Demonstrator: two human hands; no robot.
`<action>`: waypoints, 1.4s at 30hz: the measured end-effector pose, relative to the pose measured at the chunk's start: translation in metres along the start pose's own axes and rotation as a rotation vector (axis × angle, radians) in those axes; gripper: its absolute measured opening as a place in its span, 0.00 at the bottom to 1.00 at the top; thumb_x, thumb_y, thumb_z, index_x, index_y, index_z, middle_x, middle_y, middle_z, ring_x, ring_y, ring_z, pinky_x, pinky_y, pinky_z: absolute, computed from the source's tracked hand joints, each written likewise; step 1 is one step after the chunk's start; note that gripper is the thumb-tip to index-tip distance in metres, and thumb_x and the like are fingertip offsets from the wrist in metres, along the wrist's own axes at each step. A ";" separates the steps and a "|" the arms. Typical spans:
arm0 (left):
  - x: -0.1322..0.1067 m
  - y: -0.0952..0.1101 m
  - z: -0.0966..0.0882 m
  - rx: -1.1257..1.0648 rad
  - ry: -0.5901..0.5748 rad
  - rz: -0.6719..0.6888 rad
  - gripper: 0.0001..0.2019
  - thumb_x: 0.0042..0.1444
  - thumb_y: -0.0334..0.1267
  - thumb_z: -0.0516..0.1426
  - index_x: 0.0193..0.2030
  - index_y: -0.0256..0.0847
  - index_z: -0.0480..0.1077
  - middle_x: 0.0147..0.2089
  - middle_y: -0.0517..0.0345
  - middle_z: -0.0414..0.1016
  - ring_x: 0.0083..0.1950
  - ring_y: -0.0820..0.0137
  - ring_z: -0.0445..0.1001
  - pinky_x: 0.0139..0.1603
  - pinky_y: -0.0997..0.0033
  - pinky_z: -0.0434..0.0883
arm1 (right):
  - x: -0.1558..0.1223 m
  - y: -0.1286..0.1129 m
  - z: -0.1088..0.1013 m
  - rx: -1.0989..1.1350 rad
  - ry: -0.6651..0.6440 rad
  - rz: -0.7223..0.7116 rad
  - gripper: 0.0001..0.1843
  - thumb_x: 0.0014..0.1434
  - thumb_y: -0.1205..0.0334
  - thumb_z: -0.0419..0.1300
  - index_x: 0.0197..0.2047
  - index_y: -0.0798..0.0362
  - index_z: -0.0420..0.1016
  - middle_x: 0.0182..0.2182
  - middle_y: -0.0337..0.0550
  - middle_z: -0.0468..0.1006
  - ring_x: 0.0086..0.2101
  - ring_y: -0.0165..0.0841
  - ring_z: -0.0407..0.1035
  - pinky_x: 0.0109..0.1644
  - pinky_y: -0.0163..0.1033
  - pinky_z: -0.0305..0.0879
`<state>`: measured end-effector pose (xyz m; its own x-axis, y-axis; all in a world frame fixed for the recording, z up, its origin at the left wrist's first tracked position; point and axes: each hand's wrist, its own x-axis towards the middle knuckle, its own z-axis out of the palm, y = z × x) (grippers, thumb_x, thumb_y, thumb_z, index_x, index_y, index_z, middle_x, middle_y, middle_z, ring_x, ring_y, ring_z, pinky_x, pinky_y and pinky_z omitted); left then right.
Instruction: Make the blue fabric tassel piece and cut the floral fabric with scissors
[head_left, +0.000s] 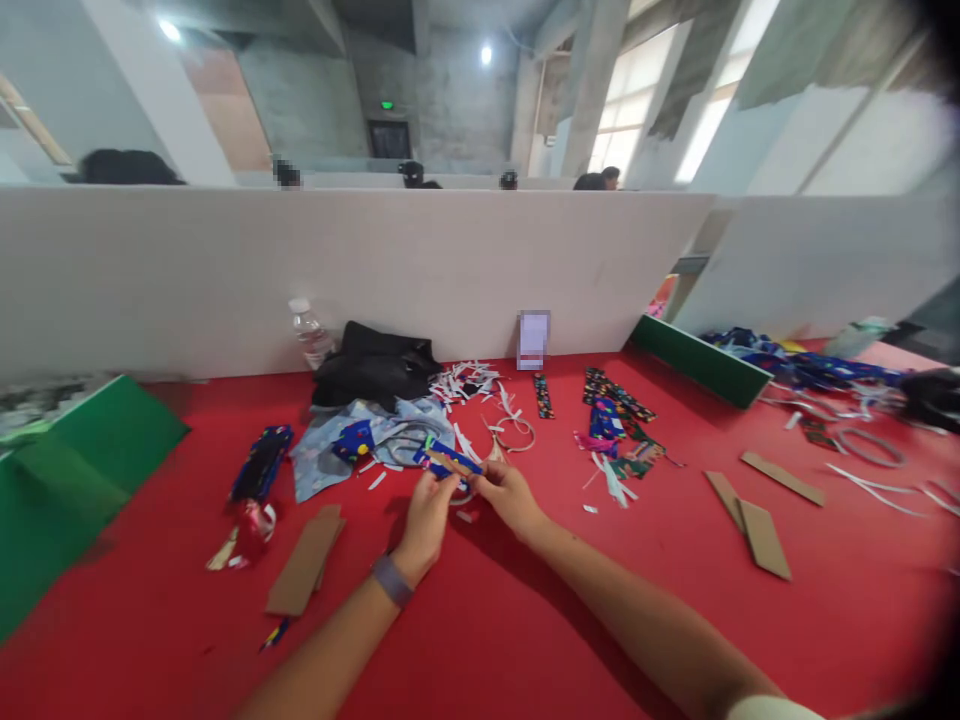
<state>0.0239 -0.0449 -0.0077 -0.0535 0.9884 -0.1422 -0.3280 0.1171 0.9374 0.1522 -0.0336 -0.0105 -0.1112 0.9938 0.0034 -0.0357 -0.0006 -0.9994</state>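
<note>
My left hand (426,520) and my right hand (510,494) meet over the red table (525,620), and together they pinch a short blue patterned strip with a cardboard backing (448,460). The left fingers grip its near end, the right fingers its right end. A grey band sits on my left wrist. Just behind the strip lie a light blue cloth (352,445), white paper scraps (469,380) and curled white strips (514,430).
Brown cardboard pieces lie at the left (304,565) and right (754,520). Patterned strips (615,420) lie right of centre, and a blue patterned roll (259,462) lies left. A black bag (375,372) and a bottle (309,330) stand by the white partition. Green boards (67,470) flank the table.
</note>
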 end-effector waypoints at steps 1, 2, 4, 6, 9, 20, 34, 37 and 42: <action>0.000 0.000 0.000 -0.004 -0.013 -0.008 0.13 0.45 0.41 0.60 0.35 0.36 0.68 0.30 0.57 0.75 0.28 0.70 0.73 0.26 0.75 0.70 | 0.000 0.000 0.000 -0.005 0.004 -0.003 0.11 0.47 0.56 0.60 0.24 0.55 0.66 0.19 0.33 0.69 0.21 0.25 0.61 0.26 0.31 0.57; -0.001 -0.001 0.000 -0.009 -0.030 -0.015 0.13 0.45 0.40 0.60 0.36 0.36 0.68 0.30 0.58 0.75 0.28 0.70 0.73 0.25 0.75 0.69 | -0.001 0.000 0.000 -0.012 0.008 -0.006 0.10 0.47 0.57 0.60 0.24 0.55 0.66 0.19 0.33 0.69 0.21 0.25 0.61 0.26 0.31 0.57; -0.002 -0.001 -0.001 -0.015 -0.042 -0.016 0.13 0.44 0.39 0.61 0.37 0.36 0.68 0.29 0.60 0.74 0.27 0.71 0.72 0.24 0.75 0.69 | -0.002 0.000 0.000 -0.025 0.013 -0.010 0.10 0.47 0.57 0.59 0.24 0.54 0.65 0.19 0.33 0.69 0.21 0.25 0.61 0.25 0.31 0.56; -0.003 0.000 -0.001 -0.025 -0.041 -0.010 0.13 0.44 0.39 0.61 0.36 0.36 0.67 0.28 0.60 0.74 0.26 0.72 0.72 0.25 0.75 0.69 | -0.002 0.002 0.001 -0.035 0.014 -0.010 0.10 0.48 0.57 0.59 0.24 0.54 0.65 0.19 0.33 0.69 0.21 0.26 0.61 0.26 0.31 0.57; -0.003 0.002 0.000 -0.041 -0.041 -0.001 0.12 0.44 0.38 0.62 0.35 0.36 0.68 0.28 0.60 0.75 0.26 0.72 0.72 0.27 0.75 0.69 | -0.001 0.004 0.002 -0.050 0.018 -0.016 0.09 0.48 0.57 0.57 0.25 0.54 0.65 0.19 0.33 0.69 0.21 0.26 0.62 0.26 0.31 0.57; -0.001 0.003 0.003 -0.104 -0.077 0.023 0.11 0.42 0.35 0.62 0.34 0.36 0.70 0.28 0.60 0.75 0.31 0.71 0.74 0.33 0.74 0.69 | -0.003 0.003 0.004 -0.117 0.027 -0.043 0.08 0.48 0.58 0.57 0.26 0.55 0.67 0.20 0.34 0.70 0.22 0.26 0.61 0.26 0.32 0.57; -0.001 0.006 0.004 -0.036 0.026 0.025 0.10 0.43 0.36 0.60 0.34 0.36 0.70 0.31 0.57 0.77 0.33 0.70 0.74 0.35 0.73 0.68 | -0.002 0.007 0.003 -0.145 0.035 -0.047 0.12 0.48 0.54 0.58 0.23 0.53 0.63 0.18 0.33 0.67 0.21 0.27 0.61 0.26 0.32 0.56; 0.001 0.003 0.003 -0.036 0.025 0.038 0.09 0.44 0.37 0.59 0.33 0.37 0.70 0.32 0.57 0.77 0.35 0.70 0.74 0.36 0.74 0.68 | -0.002 0.006 0.004 -0.133 0.024 -0.039 0.13 0.48 0.54 0.58 0.22 0.53 0.63 0.18 0.33 0.66 0.20 0.26 0.59 0.25 0.31 0.55; 0.005 -0.004 0.001 -0.094 0.034 0.035 0.08 0.47 0.39 0.58 0.33 0.37 0.69 0.33 0.57 0.76 0.35 0.70 0.74 0.36 0.74 0.68 | -0.002 0.006 0.003 -0.160 0.036 -0.034 0.14 0.49 0.53 0.58 0.22 0.53 0.63 0.18 0.32 0.66 0.20 0.25 0.58 0.24 0.30 0.53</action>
<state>0.0261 -0.0404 -0.0116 -0.0980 0.9877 -0.1219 -0.4126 0.0712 0.9081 0.1487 -0.0361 -0.0164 -0.0772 0.9962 0.0393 0.1201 0.0484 -0.9916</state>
